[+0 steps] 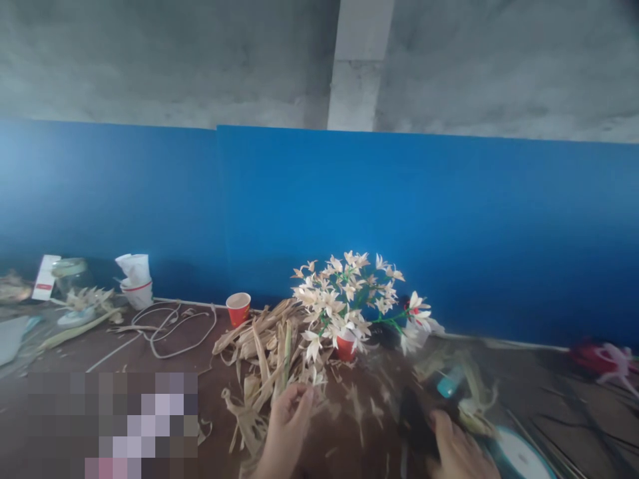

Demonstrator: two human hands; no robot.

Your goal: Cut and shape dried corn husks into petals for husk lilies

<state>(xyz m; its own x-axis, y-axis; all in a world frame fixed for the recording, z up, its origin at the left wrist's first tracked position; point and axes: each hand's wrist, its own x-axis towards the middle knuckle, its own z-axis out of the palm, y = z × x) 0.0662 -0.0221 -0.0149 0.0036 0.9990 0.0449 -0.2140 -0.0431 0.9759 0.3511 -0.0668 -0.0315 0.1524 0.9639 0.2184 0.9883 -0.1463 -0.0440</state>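
My left hand (pixel 292 426) is closed in a pinch at the front of a pile of dry husks (pixel 264 339); a small pale flower (pixel 315 376) shows just past its fingertips, and what the fingers hold is too small to make out. My right hand (pixel 456 446) is low on the right, blurred, beside a dark object (pixel 417 422) that I cannot identify. Beyond my hands, many cream husk flowers on green stems (pixel 349 286) spread above a red cup (pixel 345 347).
Another red paper cup (pixel 238 310) stands behind the husks. A white cable (pixel 187 349) loops on the brown table (pixel 219 452). Farther left are a white cup (pixel 137 293) and a glass jar (pixel 72 276). A teal-edged roll (pixel 522 456) and a teal object (pixel 450 382) lie right.
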